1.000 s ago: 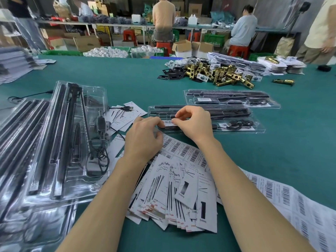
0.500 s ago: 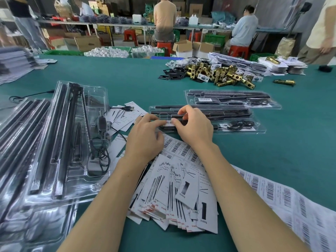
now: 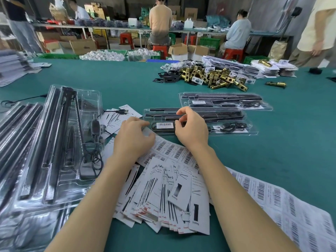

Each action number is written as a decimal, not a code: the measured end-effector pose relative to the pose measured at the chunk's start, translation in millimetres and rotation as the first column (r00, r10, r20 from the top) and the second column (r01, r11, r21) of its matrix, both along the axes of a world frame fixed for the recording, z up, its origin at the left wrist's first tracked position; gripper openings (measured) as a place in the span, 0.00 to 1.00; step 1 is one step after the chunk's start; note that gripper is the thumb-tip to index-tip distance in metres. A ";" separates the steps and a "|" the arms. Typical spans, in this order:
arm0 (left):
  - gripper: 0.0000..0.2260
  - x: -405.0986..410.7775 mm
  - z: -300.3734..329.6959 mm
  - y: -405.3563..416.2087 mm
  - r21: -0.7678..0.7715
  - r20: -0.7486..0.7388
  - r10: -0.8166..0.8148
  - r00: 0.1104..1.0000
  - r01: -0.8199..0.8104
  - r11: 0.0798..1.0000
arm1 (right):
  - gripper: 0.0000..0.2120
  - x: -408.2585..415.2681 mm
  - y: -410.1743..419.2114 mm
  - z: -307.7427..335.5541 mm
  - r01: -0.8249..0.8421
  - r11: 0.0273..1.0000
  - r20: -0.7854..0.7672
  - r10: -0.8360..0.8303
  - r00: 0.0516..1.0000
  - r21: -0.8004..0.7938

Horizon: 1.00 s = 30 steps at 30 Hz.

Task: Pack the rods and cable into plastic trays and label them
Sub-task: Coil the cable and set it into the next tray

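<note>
Plastic tray (image 3: 200, 122) packed with black rods and a coiled cable at its right end lies flat on the green counter (image 3: 291, 142), straight ahead of the person. A barcode label (image 3: 164, 125) is stuck on its front left part. Right hand (image 3: 190, 130) sits over the tray just right of the label, fingers curled, thumb and forefinger close together, nothing visibly held. Left hand (image 3: 134, 139) rests at the tray's left end on the barcode label sheet (image 3: 174, 151), fingers curled; cannot tell if it pinches the sheet edge. Second packed tray (image 3: 225, 101) lies just behind, also labelled. Stack of filled trays (image 3: 54, 142) at left. Fanned insert cards (image 3: 163, 197) between the forearms. Brass latch parts (image 3: 212, 77) heaped further back.
</note>
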<state>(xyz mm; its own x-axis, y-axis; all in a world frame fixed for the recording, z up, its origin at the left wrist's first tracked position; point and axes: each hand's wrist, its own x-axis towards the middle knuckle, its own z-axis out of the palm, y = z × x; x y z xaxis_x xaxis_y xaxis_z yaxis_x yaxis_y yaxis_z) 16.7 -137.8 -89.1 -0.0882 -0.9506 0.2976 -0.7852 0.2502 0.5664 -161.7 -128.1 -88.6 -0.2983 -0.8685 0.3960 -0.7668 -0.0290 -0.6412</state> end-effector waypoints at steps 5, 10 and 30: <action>0.17 9.2 25.8 -16.2 0.291 -0.033 0.031 0.999 -0.020 0.956 | 0.06 2.1 0.5 2.5 -0.015 1.000 0.054 0.014 0.998 0.007; 0.14 -2.1 35.6 -23.5 0.419 -0.165 0.067 0.984 0.009 0.908 | 0.04 2.5 1.5 4.1 0.027 0.997 0.162 -0.016 0.987 -0.067; 0.15 -57.3 81.8 -56.0 0.707 -0.614 0.078 0.785 0.503 0.498 | 0.10 12.8 11.4 13.1 -0.059 0.829 0.164 0.179 0.970 -0.557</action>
